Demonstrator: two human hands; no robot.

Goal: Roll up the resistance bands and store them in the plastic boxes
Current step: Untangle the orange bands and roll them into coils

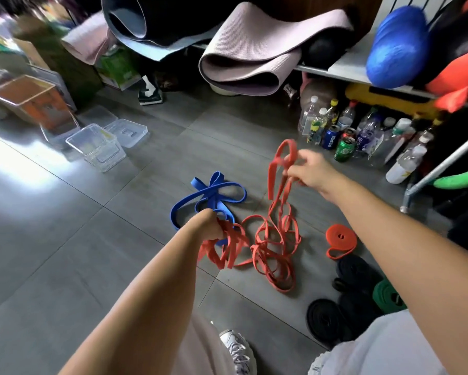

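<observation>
Red resistance bands (270,244) tangled on the grey floor (92,239), one bunch gripped in the left hand (208,225), a loop pinched and lifted by the right hand (311,171); clear plastic boxes (97,147) well apart, far left.

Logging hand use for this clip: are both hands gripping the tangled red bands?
Yes, the left hand grips the red bands low near the floor, while the right hand pinches a lifted loop.
</observation>
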